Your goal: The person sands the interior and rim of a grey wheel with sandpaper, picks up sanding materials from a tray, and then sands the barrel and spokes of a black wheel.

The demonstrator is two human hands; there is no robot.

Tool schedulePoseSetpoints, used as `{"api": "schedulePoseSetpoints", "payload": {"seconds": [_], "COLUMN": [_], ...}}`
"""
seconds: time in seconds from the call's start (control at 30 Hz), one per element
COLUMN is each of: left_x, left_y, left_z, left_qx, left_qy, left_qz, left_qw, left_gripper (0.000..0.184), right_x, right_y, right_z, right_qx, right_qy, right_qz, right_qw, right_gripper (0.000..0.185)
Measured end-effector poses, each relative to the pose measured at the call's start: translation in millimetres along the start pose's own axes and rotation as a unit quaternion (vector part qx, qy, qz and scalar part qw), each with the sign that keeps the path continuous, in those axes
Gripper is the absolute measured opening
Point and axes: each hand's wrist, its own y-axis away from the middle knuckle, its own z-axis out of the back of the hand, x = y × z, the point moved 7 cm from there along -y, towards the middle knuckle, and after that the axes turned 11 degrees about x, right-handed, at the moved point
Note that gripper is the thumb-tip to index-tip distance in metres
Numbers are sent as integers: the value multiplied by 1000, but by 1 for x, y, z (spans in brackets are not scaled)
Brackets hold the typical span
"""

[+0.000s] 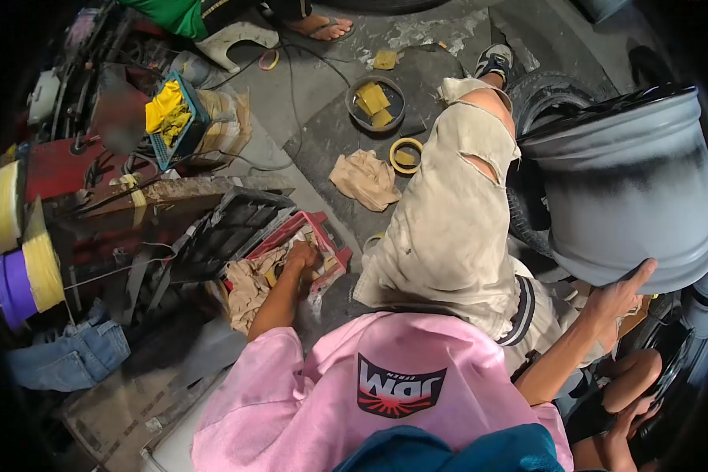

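Note:
My left hand [302, 256] reaches down into a red plastic crate [340, 256]. Its fingers are mostly hidden among beige cloth [252, 285] and small bits inside, so what it touches is unclear. On the right, my right hand [612, 305] grips the lower edge of a grey wheel rim [629, 197], one finger lying along the outside. Dark sprayed-looking patches mark the rim's barrel. The rim is tilted beside my leg, next to a black tire [554, 90].
A bowl [352, 116] with yellow pieces, a yellow tape roll [405, 156] and a crumpled cloth [365, 180] lie on the floor ahead. A teal basket [193, 130] stands left. Another person's foot [326, 27] is at the top; another person's hand [629, 417] is lower right.

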Motion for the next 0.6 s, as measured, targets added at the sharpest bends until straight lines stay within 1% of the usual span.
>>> {"api": "schedulePoseSetpoints", "payload": {"seconds": [0.03, 0.07, 0.1, 0.13, 0.17, 0.2, 0.23, 0.27, 0.33, 0.37, 0.4, 0.43, 0.47, 0.5, 0.53, 0.57, 0.6], "left_x": [-2, 6, 5, -5, -7, -9, -10, -23, -46, -58, -83, -105, -132, -163, -197, -233, -278], "left_y": [6, 2, 17, 44, 60, 78, 95, 120, 166, 181, 204, 221, 236, 251, 269, 283, 300], "left_z": [5, 6, 18, 34, 42, 50, 65, 89, 133, 155, 180, 201, 221, 240, 256, 269, 277], "left_qx": [15, -65, -67, -24, 5, 12, 28, 18, 16, 25, 15, 28, 32, 39, 24, 6, 35], "left_qy": [14, 49, 46, 179, 343, 496, 509, 536, 589, 612, 632, 643, 633, 620, 616, 593, 557], "left_qz": [7, -26, -25, -57, -21, 25, -16, -32, -82, -118, -127, -156, -201, -248, -276, -320, -383], "left_qw": [1000, 996, 996, 982, 939, 868, 860, 843, 804, 782, 765, 750, 747, 744, 738, 739, 736], "left_gripper": [46, 42, 42, 38, 37, 37, 46, 49, 54, 55, 54, 53, 53, 54, 56, 58, 59], "right_x": [-2, 0, 2, 3, -8, -18, -16, -14, -6, -12, -17, -18, -20, -14, -10, -13, -14], "right_y": [5, 6, 6, 6, 1, -9, -9, -9, 3, 1, -5, -9, -9, -7, -5, -4, -3], "right_z": [-3, -4, -6, -5, -1, 2, 1, 0, -4, -4, -9, -13, -10, -9, -6, 0, 8], "right_qx": [5, 4, 9, 13, 11, 23, 28, 35, 9, 9, 52, 91, 78, 87, 91, 66, 51], "right_qy": [-28, -30, -51, -70, -72, -90, -103, -117, -122, -134, -196, -257, -271, -278, -283, -293, -301], "right_qz": [-59, -60, -46, -33, -35, 26, 54, 83, -53, -55, -17, 22, 25, 59, 93, 93, 120], "right_qw": [998, 998, 998, 997, 997, 995, 993, 989, 991, 989, 979, 962, 959, 955, 950, 949, 944], "right_gripper": [84, 84, 79, 74, 74, 71, 69, 68, 67, 67, 62, 57, 57, 50, 44, 44, 41]}}
